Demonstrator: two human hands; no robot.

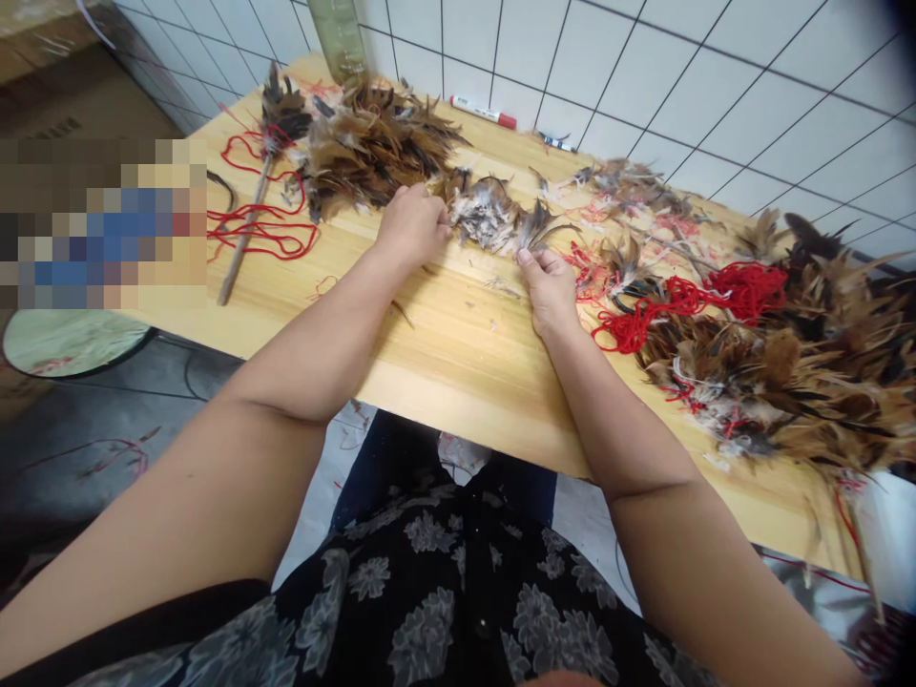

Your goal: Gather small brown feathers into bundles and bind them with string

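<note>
My right hand pinches a small dark feather between thumb and forefinger, its tip fanning up and away. My left hand is closed at the near edge of the large brown feather pile; its fingertips are turned away, so what they grip is hidden. Between the two hands lies a small heap of feathers with whitish fluffy quill ends. Left of the big pile, a wooden stick has dark feathers tied at its top, with loose red string lying across it.
At right, a tangle of red string lies beside a large mass of brown feathers. A red-capped marker and a dark marker rest by the tiled wall. A greenish clear container stands at the back. Feather scraps litter the wooden table.
</note>
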